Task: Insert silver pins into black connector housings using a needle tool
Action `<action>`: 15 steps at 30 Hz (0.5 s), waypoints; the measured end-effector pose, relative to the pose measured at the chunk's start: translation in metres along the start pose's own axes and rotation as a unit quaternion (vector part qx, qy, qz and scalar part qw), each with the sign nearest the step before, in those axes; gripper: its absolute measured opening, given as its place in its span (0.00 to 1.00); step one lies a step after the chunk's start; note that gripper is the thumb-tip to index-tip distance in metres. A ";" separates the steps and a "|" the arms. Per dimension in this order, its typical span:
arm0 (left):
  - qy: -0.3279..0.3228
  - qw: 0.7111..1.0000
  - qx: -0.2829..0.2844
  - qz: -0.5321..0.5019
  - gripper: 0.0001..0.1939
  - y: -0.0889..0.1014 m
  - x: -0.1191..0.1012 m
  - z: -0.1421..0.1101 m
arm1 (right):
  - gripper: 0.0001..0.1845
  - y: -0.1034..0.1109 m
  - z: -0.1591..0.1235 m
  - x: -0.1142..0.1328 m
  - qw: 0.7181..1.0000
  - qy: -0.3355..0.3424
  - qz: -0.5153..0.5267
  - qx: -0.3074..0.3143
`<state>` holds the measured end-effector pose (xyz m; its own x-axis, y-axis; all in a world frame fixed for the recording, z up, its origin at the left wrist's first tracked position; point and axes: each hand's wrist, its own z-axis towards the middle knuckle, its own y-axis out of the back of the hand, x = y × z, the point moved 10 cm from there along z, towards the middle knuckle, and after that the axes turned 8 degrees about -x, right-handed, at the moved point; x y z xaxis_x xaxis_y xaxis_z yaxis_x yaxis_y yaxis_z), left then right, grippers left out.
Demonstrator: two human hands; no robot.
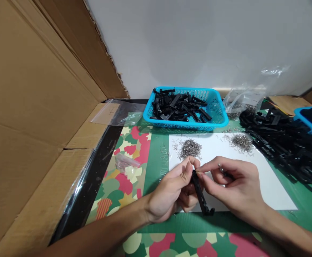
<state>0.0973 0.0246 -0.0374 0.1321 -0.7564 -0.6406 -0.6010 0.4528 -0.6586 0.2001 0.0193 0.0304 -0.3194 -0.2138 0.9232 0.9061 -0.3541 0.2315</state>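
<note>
The black plastic part (201,195) slants between my hands, long axis running from its free hooked end, nearest me, away to my fingers. My left hand (175,187) grips that far end; my right hand (237,182), equally close, pinches narrowly there. Beyond lies a metal-pin heap (190,148).

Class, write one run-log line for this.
left hand: holding black part | right hand: at its far end | white sheet: metal piles | blue basket: black parts

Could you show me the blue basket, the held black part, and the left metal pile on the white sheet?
Blue basket (185,125): head view, on its front rim.
Held black part (200,195): head view, midway along its length.
Left metal pile (191,148): head view, middle of the heap.
</note>
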 end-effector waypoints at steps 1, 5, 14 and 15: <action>-0.001 1.000 -0.003 -0.002 0.20 0.001 0.000 0.000 | 0.04 0.000 -0.001 0.000 1.000 0.003 -0.001 0.001; -0.005 1.000 -0.020 -0.002 0.22 0.006 0.002 0.002 | 0.05 -0.004 -0.001 0.001 0.999 0.028 -0.009 0.019; -0.008 1.000 -0.009 0.025 0.21 0.003 0.001 0.002 | 0.10 -0.009 0.002 0.006 0.992 0.066 -0.044 0.103; -0.006 1.000 -0.008 0.027 0.21 0.003 0.001 0.002 | 0.10 -0.009 0.002 0.005 0.991 0.060 -0.038 0.113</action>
<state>0.0972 0.0256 -0.0407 0.1086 -0.7249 -0.6803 -0.6197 0.4857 -0.6165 0.1908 0.0236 0.0336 -0.4078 -0.3048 0.8607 0.9127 -0.1639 0.3744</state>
